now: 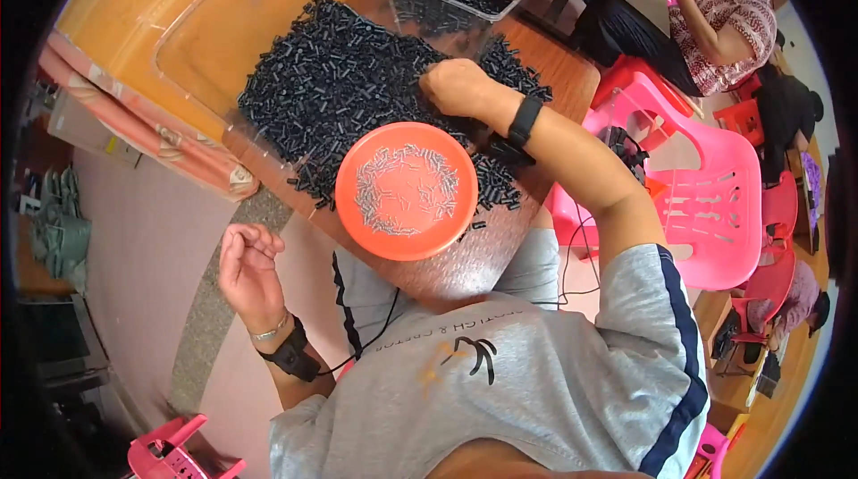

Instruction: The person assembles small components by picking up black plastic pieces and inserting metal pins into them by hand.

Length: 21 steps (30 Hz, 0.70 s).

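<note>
A large heap of small black cylindrical pieces [335, 77] spreads over the table in front of me. My right hand [458, 88] is at the right part of the heap, its fingers curled in and pointing down. Its fingertips are hidden, so what they hold does not show. At the heap's near edge stands a round orange-red dish [407, 248]. Small silvery metal pins [435, 166] lie in it, mostly in a ring along its edge. Left of the dish, my left hand [250, 272] is raised off the table, palm turned up, fingers loosely bent, with nothing visible in it.
A clear plastic bin [447, 4] with more black pieces stands behind the heap. The wooden table's [447, 269] near corner points at my lap. A pink plastic chair [715, 220] is to the right, with a thin black cable [585, 257] beside it. Another person [728, 23] sits at the far right.
</note>
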Available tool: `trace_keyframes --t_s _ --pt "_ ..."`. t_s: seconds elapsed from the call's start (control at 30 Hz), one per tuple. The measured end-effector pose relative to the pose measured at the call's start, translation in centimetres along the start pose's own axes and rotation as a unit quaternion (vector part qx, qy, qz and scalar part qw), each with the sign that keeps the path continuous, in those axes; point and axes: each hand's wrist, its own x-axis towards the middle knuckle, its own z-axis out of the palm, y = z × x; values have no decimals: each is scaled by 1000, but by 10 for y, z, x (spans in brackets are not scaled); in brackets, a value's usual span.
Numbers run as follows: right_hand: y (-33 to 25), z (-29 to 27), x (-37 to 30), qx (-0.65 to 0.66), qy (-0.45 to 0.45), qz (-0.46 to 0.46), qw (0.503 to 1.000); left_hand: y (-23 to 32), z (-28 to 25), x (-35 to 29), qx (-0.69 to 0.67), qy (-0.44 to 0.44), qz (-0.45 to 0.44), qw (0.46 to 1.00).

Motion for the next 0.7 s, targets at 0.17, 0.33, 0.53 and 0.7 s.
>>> trace_keyframes --t_s 0.17,0.33,0.53,0.7 --pt "8 -19 -12 152 19 90 984 4 4 -5 -2 -5 10 1000" --pt "9 -32 -35 264 82 101 956 5 6 -7 -7 -24 17 1000" --pt "-16 -55 -81 436 113 176 875 6 15 -13 -8 -30 17 999" --pt "-33 -61 -129 404 188 173 878 6 22 -16 -10 -28 14 999"
